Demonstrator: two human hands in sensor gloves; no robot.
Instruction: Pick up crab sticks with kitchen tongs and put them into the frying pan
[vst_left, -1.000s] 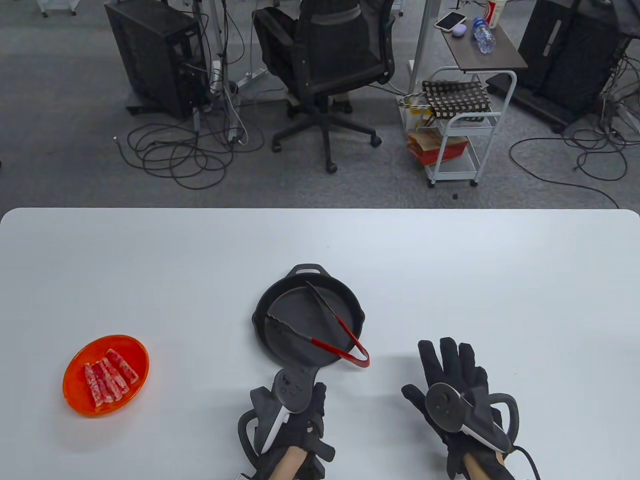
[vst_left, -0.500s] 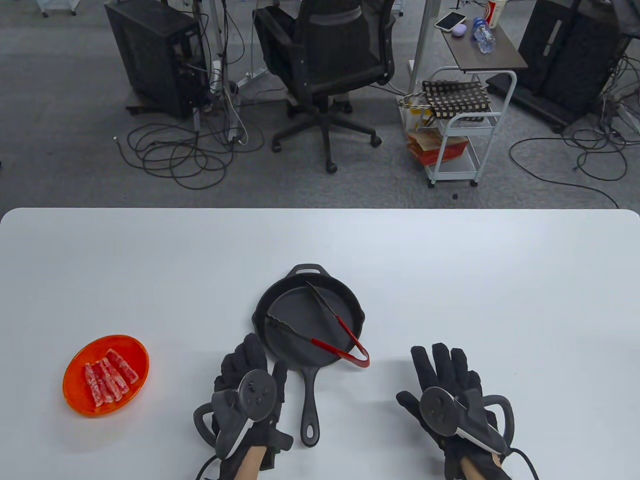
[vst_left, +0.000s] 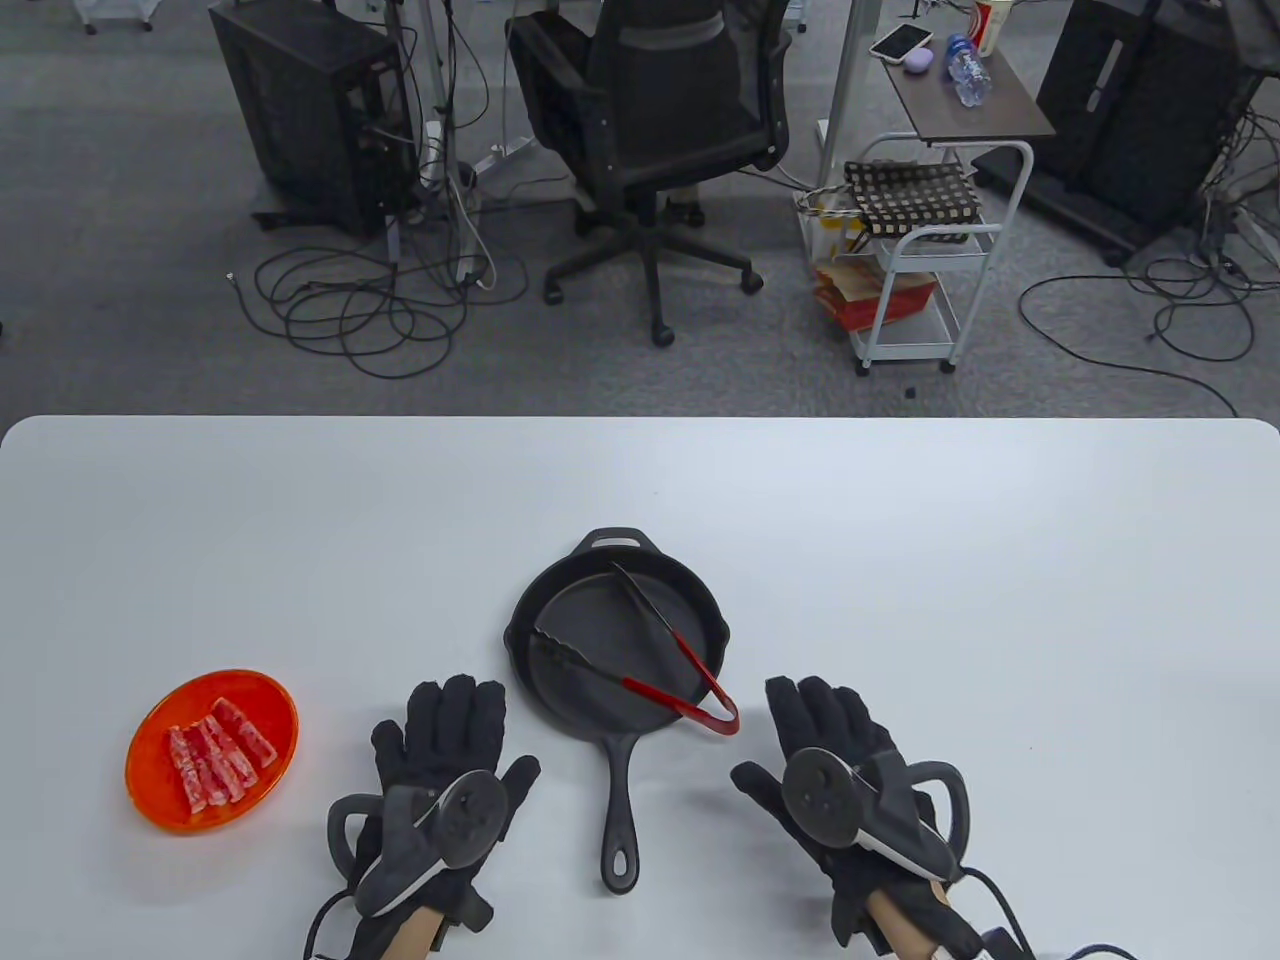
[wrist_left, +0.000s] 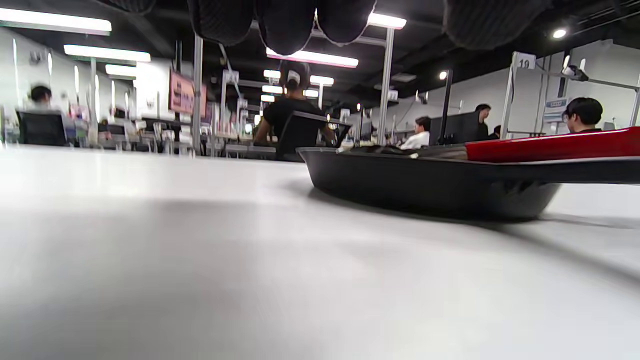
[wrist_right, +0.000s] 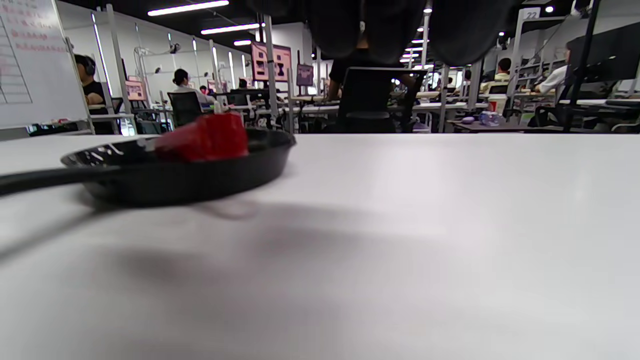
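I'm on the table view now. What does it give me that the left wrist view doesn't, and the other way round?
Only the table view shows the orange plate with the crab sticks, both open hands, left hand and right hand, flanking the pan's handle, and the tongs' tips lying inside the pan.

Only the left wrist view shows the pan's side wall from table level and people seated behind.

Both show the frying pan with the tongs' red end over its rim.
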